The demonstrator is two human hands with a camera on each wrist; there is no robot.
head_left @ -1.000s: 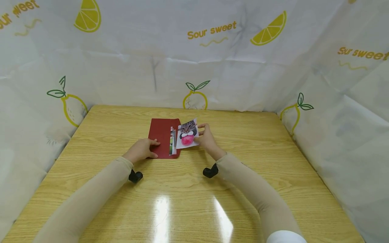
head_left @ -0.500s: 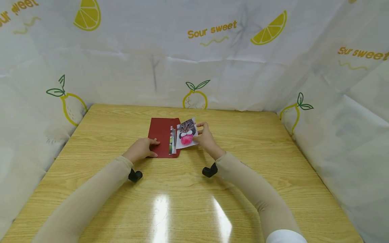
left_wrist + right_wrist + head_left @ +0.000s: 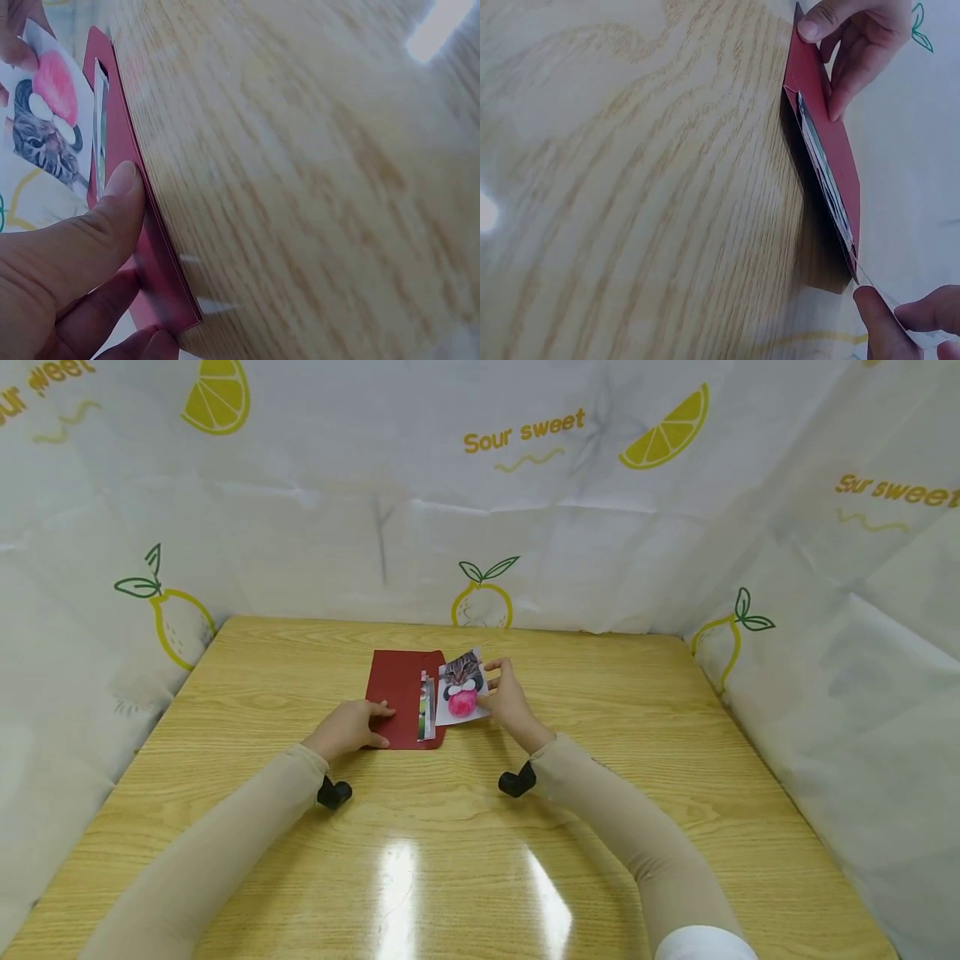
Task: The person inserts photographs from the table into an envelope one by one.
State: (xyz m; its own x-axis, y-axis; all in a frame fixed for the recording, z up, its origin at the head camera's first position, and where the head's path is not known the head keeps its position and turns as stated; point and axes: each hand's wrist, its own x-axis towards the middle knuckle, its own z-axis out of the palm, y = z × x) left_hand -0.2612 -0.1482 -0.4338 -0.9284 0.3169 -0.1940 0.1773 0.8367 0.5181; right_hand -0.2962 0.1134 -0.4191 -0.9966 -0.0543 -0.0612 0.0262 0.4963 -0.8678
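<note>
In the head view, a flat red envelope (image 3: 395, 677) lies on the table with its mouth facing right. White-edged photos (image 3: 426, 710) stick out of that mouth, and the right wrist view shows several card edges (image 3: 825, 176) inside it. My left hand (image 3: 347, 731) grips the envelope's left end; in the left wrist view the thumb of that hand (image 3: 67, 262) presses on the red face. Between thumb and fingers, my right hand (image 3: 516, 706) pinches the right edge of a photo (image 3: 461, 687) of a tabby cat with a pink ball shape. The photo tilts up beside the envelope's mouth.
The wooden table (image 3: 600, 760) extends around the envelope on every side. Behind it and along both sides hangs a white cloth (image 3: 337, 552) printed with lemons. Black wrist mounts (image 3: 517, 781) sit below both wrists.
</note>
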